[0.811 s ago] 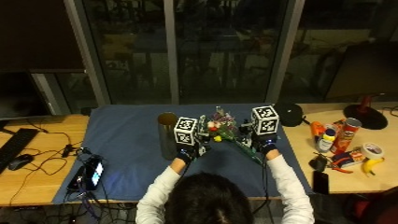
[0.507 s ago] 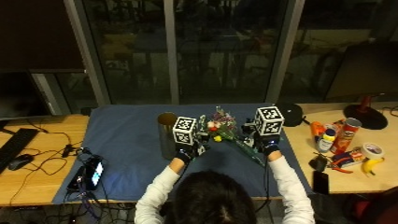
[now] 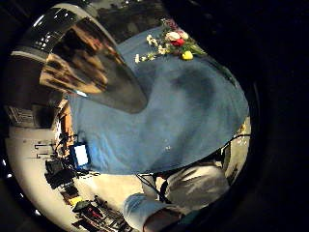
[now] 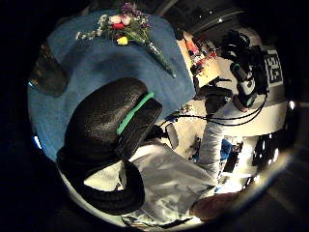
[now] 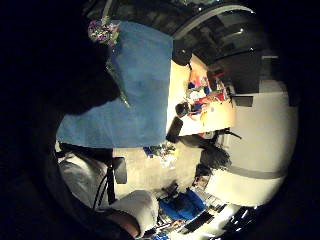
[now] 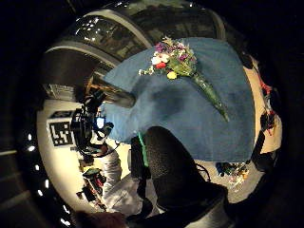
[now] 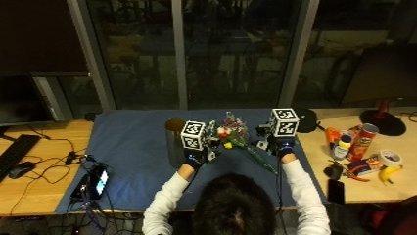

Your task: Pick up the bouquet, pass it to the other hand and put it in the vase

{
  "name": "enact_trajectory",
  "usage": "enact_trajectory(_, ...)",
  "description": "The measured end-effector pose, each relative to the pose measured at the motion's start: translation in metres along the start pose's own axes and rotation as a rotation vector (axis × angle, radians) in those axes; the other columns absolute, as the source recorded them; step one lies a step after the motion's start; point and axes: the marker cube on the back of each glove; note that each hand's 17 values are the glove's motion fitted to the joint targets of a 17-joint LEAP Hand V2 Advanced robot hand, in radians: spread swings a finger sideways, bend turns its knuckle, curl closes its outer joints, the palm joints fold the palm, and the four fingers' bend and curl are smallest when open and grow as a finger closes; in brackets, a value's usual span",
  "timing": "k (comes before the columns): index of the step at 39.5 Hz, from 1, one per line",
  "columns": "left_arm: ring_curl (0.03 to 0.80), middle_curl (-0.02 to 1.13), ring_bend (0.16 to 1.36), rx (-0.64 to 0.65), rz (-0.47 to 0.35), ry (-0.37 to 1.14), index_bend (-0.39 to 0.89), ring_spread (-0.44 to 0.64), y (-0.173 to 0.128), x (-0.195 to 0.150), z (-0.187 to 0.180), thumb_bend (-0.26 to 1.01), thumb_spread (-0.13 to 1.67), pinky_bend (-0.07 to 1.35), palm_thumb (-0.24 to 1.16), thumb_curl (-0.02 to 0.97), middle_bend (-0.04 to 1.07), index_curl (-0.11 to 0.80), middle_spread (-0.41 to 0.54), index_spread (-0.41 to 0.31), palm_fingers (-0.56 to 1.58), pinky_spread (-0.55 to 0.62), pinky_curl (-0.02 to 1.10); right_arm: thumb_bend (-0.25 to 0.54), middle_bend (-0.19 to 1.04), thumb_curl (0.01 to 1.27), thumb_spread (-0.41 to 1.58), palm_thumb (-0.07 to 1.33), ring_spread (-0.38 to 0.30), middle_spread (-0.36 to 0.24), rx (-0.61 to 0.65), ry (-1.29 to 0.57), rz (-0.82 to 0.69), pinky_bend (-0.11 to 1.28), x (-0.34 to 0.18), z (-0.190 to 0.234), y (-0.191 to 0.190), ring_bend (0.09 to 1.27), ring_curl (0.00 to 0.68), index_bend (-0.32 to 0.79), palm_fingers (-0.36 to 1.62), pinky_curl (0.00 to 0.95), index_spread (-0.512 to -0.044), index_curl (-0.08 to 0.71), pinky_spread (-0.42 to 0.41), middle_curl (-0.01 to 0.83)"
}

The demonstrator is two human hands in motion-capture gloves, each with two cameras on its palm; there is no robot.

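On blue counter (image 7: 130, 161), bouquet (image 7: 233, 134) lies ungripped between hands; finger state can't be told. Light, floppy, fragile blooms: best gripped at wrapped stem (image 7: 261, 159).

The bouquet (image 7: 236, 138) is lying on the cloth (image 7: 130, 147) covering the desk (image 7: 39, 161), with the vase (image 7: 174, 142) standing to its left, the left hand (image 7: 194, 159) hovering between them and the right hand (image 7: 284, 146) hovering just right of the bouquet's stems.
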Motion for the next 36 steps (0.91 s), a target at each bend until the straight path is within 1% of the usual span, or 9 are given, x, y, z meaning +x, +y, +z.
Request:
enact_trajectory(5, 0.260, 0.25, 0.47, 0.010, -0.002, -0.001, 0.16, 0.19, 0.003, 0.001, -0.006, -0.02, 1.08, 0.39, 0.14, 0.204, 0.16, 0.293, 0.129, -0.042, 0.43, 0.15, 0.31, 0.024, 0.36, 0.24, 1.08, 0.25, -0.118, -0.032, -0.008, 0.019, 0.069, 0.78, 0.017, -0.002, -0.009, 0.78, 0.358, 0.04, 0.51, 0.353, -0.172, 0.030, 0.096, 0.331)
enact_trajectory(9, 0.267, 0.26, 0.48, 0.012, -0.002, 0.006, 0.16, 0.20, 0.005, 0.000, -0.010, -0.02, 1.08, 0.39, 0.14, 0.214, 0.17, 0.301, 0.134, -0.043, 0.42, 0.16, 0.32, 0.006, 0.37, 0.25, 1.09, 0.26, -0.130, -0.035, -0.014, 0.005, 0.136, 0.79, 0.033, 0.003, -0.026, 0.79, 0.367, 0.04, 0.50, 0.358, -0.160, 0.031, 0.084, 0.348)
enact_trajectory(15, 0.275, 0.27, 0.49, 0.049, -0.004, 0.019, 0.14, 0.21, 0.004, -0.002, -0.012, -0.02, 1.09, 0.40, 0.13, 0.225, 0.17, 0.305, 0.137, -0.036, 0.40, 0.16, 0.33, -0.013, 0.36, 0.27, 1.10, 0.29, -0.131, -0.038, -0.063, -0.028, 0.230, 0.81, 0.050, 0.017, -0.052, 0.79, 0.377, 0.03, 0.50, 0.364, -0.151, 0.030, 0.066, 0.363)
enact_trajectory(20, 0.284, 0.28, 0.50, 0.064, 0.000, 0.039, 0.12, 0.21, 0.003, -0.002, -0.004, -0.02, 1.09, 0.42, 0.13, 0.232, 0.17, 0.295, 0.147, -0.017, 0.37, 0.16, 0.34, -0.021, 0.35, 0.28, 1.09, 0.29, -0.129, -0.036, -0.131, 0.006, 0.336, 0.82, 0.067, 0.043, -0.082, 0.80, 0.382, 0.04, 0.50, 0.367, -0.142, 0.033, 0.059, 0.375)
enact_trajectory(26, 0.295, 0.29, 0.53, 0.056, 0.010, 0.043, 0.10, 0.22, 0.005, -0.003, 0.003, -0.02, 1.09, 0.45, 0.13, 0.240, 0.17, 0.276, 0.163, 0.004, 0.33, 0.17, 0.36, -0.017, 0.35, 0.30, 1.09, 0.32, -0.125, -0.035, -0.206, -0.106, 0.358, 0.80, 0.072, 0.085, -0.103, 0.78, 0.385, 0.06, 0.49, 0.364, -0.143, 0.048, 0.074, 0.388)
enact_trajectory(28, 0.299, 0.29, 0.54, 0.050, 0.009, 0.043, 0.10, 0.22, 0.006, -0.004, 0.004, -0.02, 1.10, 0.46, 0.13, 0.242, 0.17, 0.271, 0.170, 0.009, 0.32, 0.17, 0.36, -0.018, 0.35, 0.30, 1.09, 0.32, -0.121, -0.031, -0.233, -0.132, 0.372, 0.81, 0.070, 0.099, -0.101, 0.76, 0.381, 0.07, 0.48, 0.365, -0.144, 0.054, 0.080, 0.390)
enact_trajectory(30, 0.301, 0.29, 0.55, 0.048, 0.006, 0.040, 0.10, 0.22, 0.007, -0.005, 0.004, -0.02, 1.10, 0.47, 0.13, 0.244, 0.17, 0.266, 0.173, 0.012, 0.31, 0.17, 0.36, -0.020, 0.34, 0.30, 1.09, 0.33, -0.116, -0.031, -0.249, -0.141, 0.379, 0.81, 0.061, 0.104, -0.088, 0.76, 0.381, 0.07, 0.48, 0.364, -0.143, 0.057, 0.082, 0.390)
enact_trajectory(32, 0.303, 0.30, 0.56, 0.040, 0.000, 0.036, 0.11, 0.22, 0.009, -0.008, 0.005, -0.02, 1.10, 0.47, 0.14, 0.248, 0.18, 0.263, 0.176, 0.015, 0.30, 0.18, 0.36, -0.025, 0.31, 0.31, 1.08, 0.32, -0.100, -0.024, -0.268, -0.147, 0.369, 0.83, 0.052, 0.113, -0.078, 0.75, 0.386, 0.05, 0.43, 0.374, -0.148, 0.057, 0.092, 0.390)
enact_trajectory(36, 0.306, 0.30, 0.57, 0.027, -0.009, 0.036, 0.11, 0.23, 0.013, -0.011, 0.005, -0.02, 1.10, 0.48, 0.14, 0.251, 0.18, 0.256, 0.184, 0.019, 0.29, 0.18, 0.37, -0.027, 0.30, 0.31, 1.06, 0.32, -0.084, -0.012, -0.344, -0.148, 0.381, 0.85, 0.045, 0.152, -0.073, 0.75, 0.385, 0.04, 0.39, 0.378, -0.151, 0.050, 0.107, 0.390)
